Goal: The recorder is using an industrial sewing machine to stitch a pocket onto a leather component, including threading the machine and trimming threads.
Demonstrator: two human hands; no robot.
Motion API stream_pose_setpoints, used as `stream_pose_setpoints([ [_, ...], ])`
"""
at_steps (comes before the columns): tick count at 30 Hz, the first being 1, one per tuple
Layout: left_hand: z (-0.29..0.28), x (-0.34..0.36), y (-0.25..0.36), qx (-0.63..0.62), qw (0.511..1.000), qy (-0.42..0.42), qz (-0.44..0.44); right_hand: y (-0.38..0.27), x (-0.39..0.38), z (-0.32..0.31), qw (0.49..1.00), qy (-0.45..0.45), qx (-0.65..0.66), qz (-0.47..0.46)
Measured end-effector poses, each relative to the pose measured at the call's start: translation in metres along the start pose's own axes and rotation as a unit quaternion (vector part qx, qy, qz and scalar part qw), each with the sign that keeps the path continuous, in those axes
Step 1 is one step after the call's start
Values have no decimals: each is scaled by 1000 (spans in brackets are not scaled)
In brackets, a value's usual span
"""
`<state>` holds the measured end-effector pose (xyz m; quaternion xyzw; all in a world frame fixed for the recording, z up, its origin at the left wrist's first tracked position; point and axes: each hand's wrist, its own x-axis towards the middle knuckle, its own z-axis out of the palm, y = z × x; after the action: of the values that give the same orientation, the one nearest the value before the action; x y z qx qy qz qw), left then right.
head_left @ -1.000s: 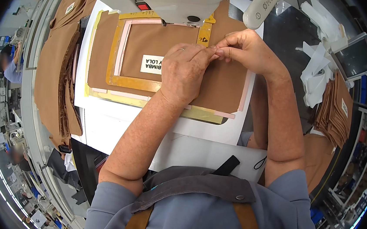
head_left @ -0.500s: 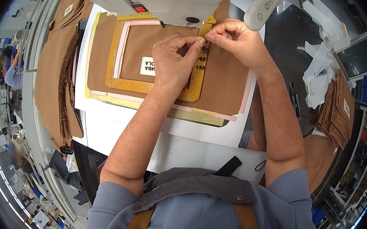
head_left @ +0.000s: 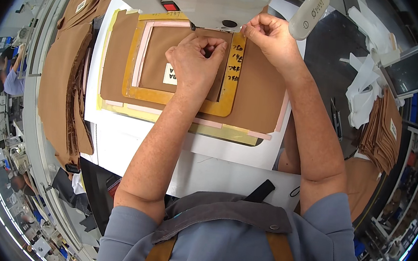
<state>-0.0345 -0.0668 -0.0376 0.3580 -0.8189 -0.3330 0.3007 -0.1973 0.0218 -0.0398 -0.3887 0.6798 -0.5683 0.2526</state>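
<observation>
My left hand hovers over the inside of a yellow frame, its thumb and forefinger pinched together. My right hand is raised at the frame's far right corner, thumb and forefinger also pressed together. Whatever lies in either pinch is too small to make out. The frame rests on a flat brown fabric panel, and handwriting marks its right bar. Inside it, a white label lies on the brown fabric, partly covered by my left hand. A light grey machine head hangs just beyond my hands.
Stacked brown fabric pieces lie at the left, with another stack at the right. A pale rounded device hangs near my right hand. Dark snips and crumpled white scraps lie on the right, before a small screen.
My hands, which were close together over the frame's right bar, have moved apart. The left went slightly left, the right slightly right and away. Both stay pinched.
</observation>
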Motion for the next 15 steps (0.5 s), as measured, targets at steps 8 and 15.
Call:
stream_pose_setpoints([
  [8, 0, 0, -2, 14, 1000, -9, 10, -2, -1, 1, 1000, -1, -28, -11],
  [15, 0, 0, -3, 19, 1000, -6, 13, -4, -1, 1, 999, -8, -48, -20],
])
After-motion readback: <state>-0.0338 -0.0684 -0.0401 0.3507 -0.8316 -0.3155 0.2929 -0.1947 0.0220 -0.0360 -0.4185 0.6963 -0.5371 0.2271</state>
